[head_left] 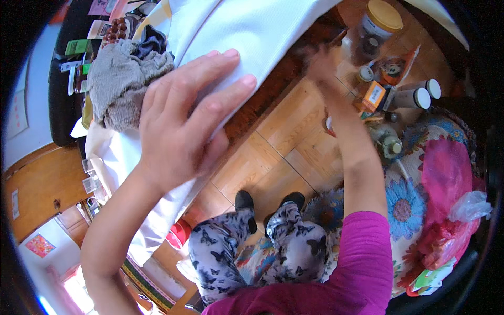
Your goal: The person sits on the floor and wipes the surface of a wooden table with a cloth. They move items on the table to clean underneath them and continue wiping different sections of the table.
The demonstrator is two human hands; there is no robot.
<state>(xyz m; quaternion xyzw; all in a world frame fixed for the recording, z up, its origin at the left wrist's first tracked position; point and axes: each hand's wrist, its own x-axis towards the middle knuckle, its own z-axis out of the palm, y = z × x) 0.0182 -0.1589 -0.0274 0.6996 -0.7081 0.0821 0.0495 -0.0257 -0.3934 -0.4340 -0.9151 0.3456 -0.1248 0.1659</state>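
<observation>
The left hand [184, 121] is laid flat, fingers spread, on one white cloth [252, 31], whose long axis runs away up-right over the worktop. The right hand [317, 60] is blurred at the cloth's right edge; its grip cannot be told. One grey towel [118, 84] lies just left.

Your left hand [181, 123] lies on a plain white cloth [252, 26]. Beside it sits a grey-beige towel [118, 84] with a dark navy piece [149, 42] on top. You wear a magenta sleeve [362, 252] and grey trousers printed with black butterflies [247, 252]. The floor [283, 136] is orange-brown wood, and the blanket [415, 205] shows blue and pink flowers.
</observation>
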